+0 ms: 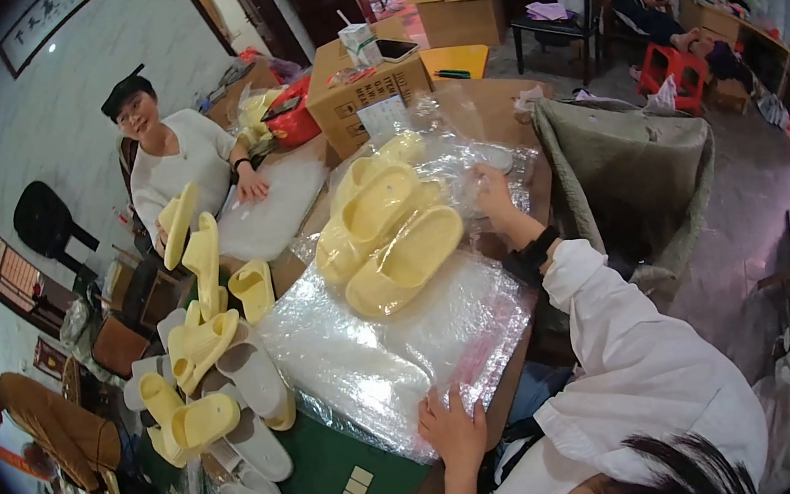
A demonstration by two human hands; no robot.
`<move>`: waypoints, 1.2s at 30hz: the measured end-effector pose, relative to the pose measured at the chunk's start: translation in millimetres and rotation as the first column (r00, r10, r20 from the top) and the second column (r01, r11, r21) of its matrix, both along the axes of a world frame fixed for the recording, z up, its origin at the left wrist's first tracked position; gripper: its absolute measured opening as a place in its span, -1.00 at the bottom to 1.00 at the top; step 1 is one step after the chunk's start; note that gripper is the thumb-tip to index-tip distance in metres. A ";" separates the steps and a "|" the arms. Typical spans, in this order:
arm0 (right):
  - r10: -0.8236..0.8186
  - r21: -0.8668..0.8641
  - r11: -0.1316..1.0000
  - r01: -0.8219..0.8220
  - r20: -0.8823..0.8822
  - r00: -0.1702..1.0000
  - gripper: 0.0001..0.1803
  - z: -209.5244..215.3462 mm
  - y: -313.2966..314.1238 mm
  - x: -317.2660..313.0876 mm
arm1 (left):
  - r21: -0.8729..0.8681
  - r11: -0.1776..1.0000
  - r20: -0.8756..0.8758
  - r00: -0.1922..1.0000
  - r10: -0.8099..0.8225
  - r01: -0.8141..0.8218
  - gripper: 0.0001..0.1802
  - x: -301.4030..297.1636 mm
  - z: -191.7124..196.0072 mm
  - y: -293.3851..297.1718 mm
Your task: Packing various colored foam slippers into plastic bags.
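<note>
My left hand (454, 433) lies with fingers spread on the near edge of a stack of clear plastic bags (369, 352). My right hand (497, 194) is closed on the edge of a clear plastic bag (464, 161) at the stack's far right. Yellow slippers (404, 261) show through the crinkled plastic, resting on top of the stack. To the left is a pile of loose yellow slippers (205, 420) and grey slippers (260, 448) on the green table top (333, 453).
A person in white opposite holds a yellow slipper (178, 225) and rests a hand on more plastic sheets (274, 208). A cardboard box (364, 100) stands at the far side. Right of the table is a large grey-green cloth-lined bin (621, 129). Another person sits farther back.
</note>
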State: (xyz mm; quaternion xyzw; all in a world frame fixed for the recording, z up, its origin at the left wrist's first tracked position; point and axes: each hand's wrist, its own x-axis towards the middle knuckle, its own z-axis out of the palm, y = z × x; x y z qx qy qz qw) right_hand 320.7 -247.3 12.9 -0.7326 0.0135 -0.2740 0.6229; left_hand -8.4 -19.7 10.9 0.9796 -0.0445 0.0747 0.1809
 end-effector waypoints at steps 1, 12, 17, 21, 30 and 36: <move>-0.017 0.004 1.000 0.017 0.003 1.000 -0.64 4.3 -2.2 1.5 | 0.007 1.000 0.000 1.000 0.001 -0.001 -0.47 -0.2 0.5 -2.0; -0.726 -0.449 0.683 0.576 -0.323 0.608 -0.62 -14.8 -13.6 8.0 | -0.001 0.999 0.046 0.998 -0.040 0.040 -0.46 0.0 -2.7 0.5; -0.419 -0.226 0.906 0.358 -0.604 0.678 -0.65 -51.7 -41.8 39.4 | 0.011 1.000 0.071 0.997 -0.018 0.017 -0.45 -1.2 -3.4 0.7; -0.424 -0.276 0.904 0.326 -0.485 0.765 -0.71 -85.4 -65.7 60.2 | 0.037 0.999 0.052 0.999 0.002 -0.004 -0.47 -1.8 -3.6 -2.2; 0.303 0.844 0.496 -0.206 0.054 0.951 -0.78 -50.5 -73.0 49.5 | 0.041 0.999 0.035 0.999 -0.004 0.002 -0.45 -0.4 -6.2 -4.7; 0.331 0.600 0.744 -0.294 0.052 0.942 -0.85 90.9 -0.2 -60.0 | 0.054 0.998 0.031 0.999 0.026 -0.028 -0.43 -2.7 -9.0 -1.7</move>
